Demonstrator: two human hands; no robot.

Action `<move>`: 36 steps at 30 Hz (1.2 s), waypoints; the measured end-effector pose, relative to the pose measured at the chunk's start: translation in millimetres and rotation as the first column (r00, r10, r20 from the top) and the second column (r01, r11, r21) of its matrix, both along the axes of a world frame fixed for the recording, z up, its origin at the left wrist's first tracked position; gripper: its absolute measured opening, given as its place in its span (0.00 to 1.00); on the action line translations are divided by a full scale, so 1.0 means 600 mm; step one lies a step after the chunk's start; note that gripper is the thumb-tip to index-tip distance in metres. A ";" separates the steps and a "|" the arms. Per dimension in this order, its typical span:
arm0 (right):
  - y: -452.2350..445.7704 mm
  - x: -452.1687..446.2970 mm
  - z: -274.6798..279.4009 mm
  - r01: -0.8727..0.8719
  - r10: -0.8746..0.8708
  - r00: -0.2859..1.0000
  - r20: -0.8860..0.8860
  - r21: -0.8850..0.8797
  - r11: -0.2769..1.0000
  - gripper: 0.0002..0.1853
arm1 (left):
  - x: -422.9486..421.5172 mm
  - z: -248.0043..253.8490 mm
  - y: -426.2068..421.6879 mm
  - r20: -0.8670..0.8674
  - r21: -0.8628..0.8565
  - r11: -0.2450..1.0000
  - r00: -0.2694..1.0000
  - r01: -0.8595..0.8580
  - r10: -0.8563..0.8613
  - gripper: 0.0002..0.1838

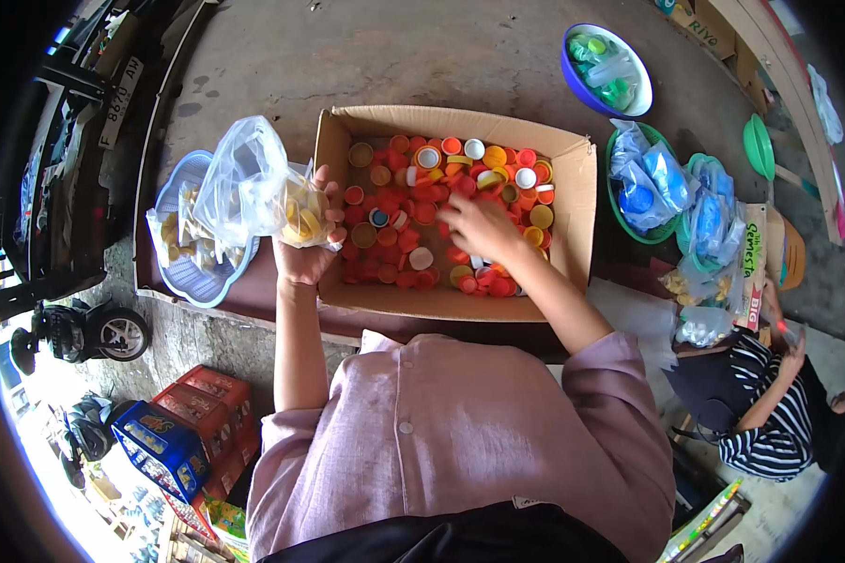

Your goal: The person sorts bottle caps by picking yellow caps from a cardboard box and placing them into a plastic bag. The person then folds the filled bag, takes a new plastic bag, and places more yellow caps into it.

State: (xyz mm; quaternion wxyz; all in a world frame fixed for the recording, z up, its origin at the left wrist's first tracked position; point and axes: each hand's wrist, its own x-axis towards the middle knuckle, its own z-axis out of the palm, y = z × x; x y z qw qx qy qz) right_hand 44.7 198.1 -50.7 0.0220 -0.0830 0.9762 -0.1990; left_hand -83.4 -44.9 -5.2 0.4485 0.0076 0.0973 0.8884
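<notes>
A cardboard box (460,306) holds many loose bottle caps, mostly red and orange, with some yellow and white. My left hand (308,246) is at the box's left edge, its fingers wrapped round a clear plastic bag (244,183) with yellow caps in its lower end. Inside the box, my right hand (479,227) reaches over the red caps near the middle; its fingers are blurred, and whether they grip a cap cannot be made out.
Left of the box is a light blue basket (207,293) with bagged caps. At the right stand a purple-rimmed bowl (570,75) and green baskets (616,192) with bagged caps. Another person (770,413) in a striped top is at the lower right.
</notes>
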 end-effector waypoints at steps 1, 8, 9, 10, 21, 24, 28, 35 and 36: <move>0.012 -0.006 0.011 0.048 -0.049 0.999 -0.016 -0.039 0.998 0.16 | -0.001 -0.002 -0.002 -0.023 -0.026 1.000 1.000 0.002 -0.002 0.33; -0.002 -0.014 0.061 0.205 -0.225 0.926 -0.305 -0.095 0.974 0.20 | -0.005 -0.009 0.001 -0.038 -0.002 1.000 0.999 0.008 -0.008 0.32; -0.020 -0.012 0.069 0.124 -0.158 0.953 -0.259 -0.146 0.982 0.19 | -0.005 -0.008 0.001 -0.017 0.020 1.000 1.000 0.011 -0.011 0.31; -0.040 -0.011 0.075 0.044 -0.088 0.972 -0.217 -0.200 0.979 0.18 | -0.006 -0.009 0.001 -0.018 0.017 1.000 1.000 0.011 -0.010 0.31; -0.179 -0.078 -0.070 -0.383 0.323 0.888 -0.327 -0.139 0.913 0.07 | -0.006 -0.013 -0.004 -0.032 0.006 1.000 0.999 0.011 -0.010 0.28; -0.129 -0.069 -0.049 -0.112 0.086 0.985 -0.148 -0.172 0.979 0.12 | -0.007 -0.014 -0.004 -0.053 -0.015 1.000 0.999 -0.001 0.000 0.28; -0.078 -0.046 -0.004 -0.058 0.065 0.996 -0.062 0.115 0.992 0.15 | -0.012 -0.010 0.001 -0.039 0.009 1.000 0.999 0.007 -0.007 0.28; -0.092 -0.066 0.033 0.060 -0.058 0.998 -0.017 0.217 0.974 0.25 | -0.016 -0.018 0.001 -0.009 0.074 0.997 1.000 0.018 -0.018 0.29; -0.094 -0.070 0.029 0.062 -0.059 0.998 -0.020 0.219 0.974 0.25 | -0.016 -0.019 0.001 -0.029 0.052 0.998 0.999 0.017 -0.015 0.29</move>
